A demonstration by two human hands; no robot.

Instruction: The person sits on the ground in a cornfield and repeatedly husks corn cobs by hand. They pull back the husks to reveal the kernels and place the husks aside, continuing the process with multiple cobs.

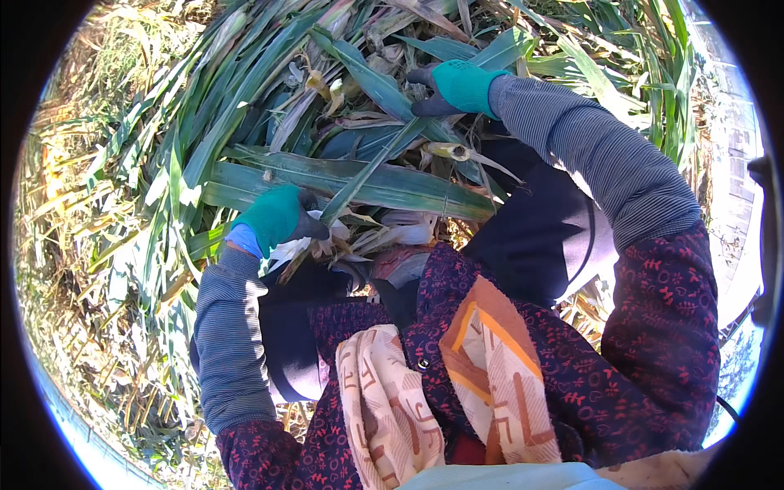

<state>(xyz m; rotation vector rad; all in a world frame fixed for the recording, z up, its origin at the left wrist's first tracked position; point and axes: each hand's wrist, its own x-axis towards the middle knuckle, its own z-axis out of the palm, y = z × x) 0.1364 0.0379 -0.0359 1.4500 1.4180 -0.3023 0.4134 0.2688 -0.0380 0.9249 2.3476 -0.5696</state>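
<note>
My left hand (275,215), in a green knit glove with dark grey coated fingers, rests low on the near left of a heap of cut corn stalks. Pale corn husk (291,251) lies against its fingertips; whether they grip it is hidden. Farther off to the right, my right hand (456,89) wears a matching glove. Its fingers point left and stand apart over the green corn leaves (373,86), with no clear hold on anything. Between the hands lie a broad corn leaf (367,184) and the cut end of a corn stalk (450,150).
My dark-trousered knees (520,214) frame the near side of the heap. A printed scarf (392,404) hangs down my front. Dry stalk litter (92,294) covers the ground on the left. A pale, sunlit paved surface (732,159) lies beyond the right edge.
</note>
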